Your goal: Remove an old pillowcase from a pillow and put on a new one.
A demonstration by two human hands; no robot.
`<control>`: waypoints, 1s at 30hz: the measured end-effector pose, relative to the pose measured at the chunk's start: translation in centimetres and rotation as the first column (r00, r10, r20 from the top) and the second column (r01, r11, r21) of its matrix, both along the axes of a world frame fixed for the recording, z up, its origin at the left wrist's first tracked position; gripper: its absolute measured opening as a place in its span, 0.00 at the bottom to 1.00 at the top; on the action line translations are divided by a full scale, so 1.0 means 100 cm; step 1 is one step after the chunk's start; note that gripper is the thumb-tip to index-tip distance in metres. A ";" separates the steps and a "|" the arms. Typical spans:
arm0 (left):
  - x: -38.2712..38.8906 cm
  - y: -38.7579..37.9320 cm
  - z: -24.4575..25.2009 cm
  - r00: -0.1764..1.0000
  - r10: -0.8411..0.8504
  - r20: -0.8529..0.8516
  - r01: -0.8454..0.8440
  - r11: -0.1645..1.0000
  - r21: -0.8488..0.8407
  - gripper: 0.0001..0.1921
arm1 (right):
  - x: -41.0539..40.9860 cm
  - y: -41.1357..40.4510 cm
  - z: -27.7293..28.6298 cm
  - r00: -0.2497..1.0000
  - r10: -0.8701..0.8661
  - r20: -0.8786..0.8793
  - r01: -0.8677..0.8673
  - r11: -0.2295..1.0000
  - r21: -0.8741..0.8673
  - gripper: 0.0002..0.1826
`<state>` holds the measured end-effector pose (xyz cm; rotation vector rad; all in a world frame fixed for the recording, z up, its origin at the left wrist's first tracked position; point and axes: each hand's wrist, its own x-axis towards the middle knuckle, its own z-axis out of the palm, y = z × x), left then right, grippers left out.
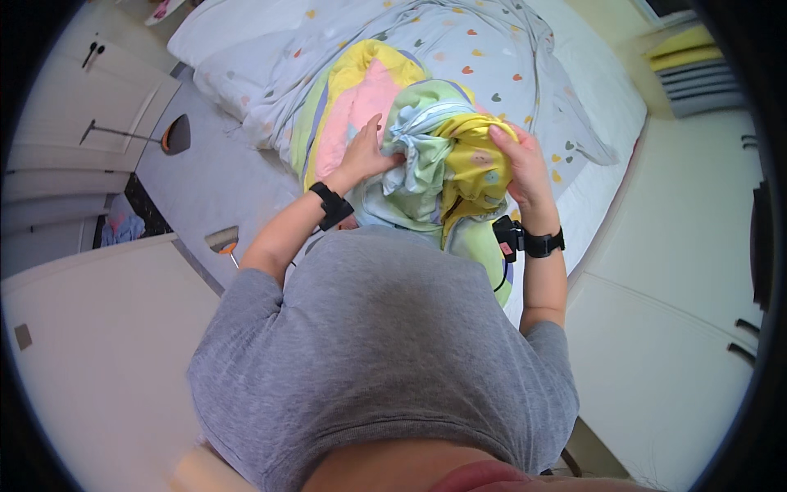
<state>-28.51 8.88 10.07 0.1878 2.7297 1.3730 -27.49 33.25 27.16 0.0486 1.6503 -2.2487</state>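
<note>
Bunched fabric with a yellow printed part [476, 166] and a pale green and blue part [424, 178] lies before me on the bed; it has what looks like a zipper edge. My right hand [525, 163] grips the yellow part at its right side, thumb on top. At the left of the bundle is my left hand [369, 150], fingers spread, its thumb against the pale folds; whether it pinches any cloth is unclear. Behind and to the left, a pink, yellow and green quilted cloth [353, 117] lies in a heap. Each wrist wears a black strap with a device.
A pale sheet with heart prints [467, 55] covers the bed, whose white edge [615, 123] shows at right. White cabinets [670, 246] stand at right. On the left floor are a dustpan [176, 135] and a broom head [221, 240]. Folded cloths [698, 77] are stacked at upper right.
</note>
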 end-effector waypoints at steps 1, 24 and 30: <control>0.001 0.005 -0.001 1.000 -0.018 -0.003 0.018 1.000 0.006 0.50 | 0.000 0.005 0.005 1.000 -0.018 -0.003 0.018 1.000 0.006 0.15; -0.152 -0.278 0.052 0.738 0.066 -0.672 -0.517 0.694 -0.501 0.11 | 0.097 0.201 0.006 0.671 -0.676 -0.305 0.689 0.720 -0.081 0.15; -0.161 -0.398 0.033 0.808 0.413 -0.422 -0.574 0.388 -0.721 0.12 | 0.184 0.383 -0.121 0.271 -0.961 -0.055 0.962 0.268 0.055 0.20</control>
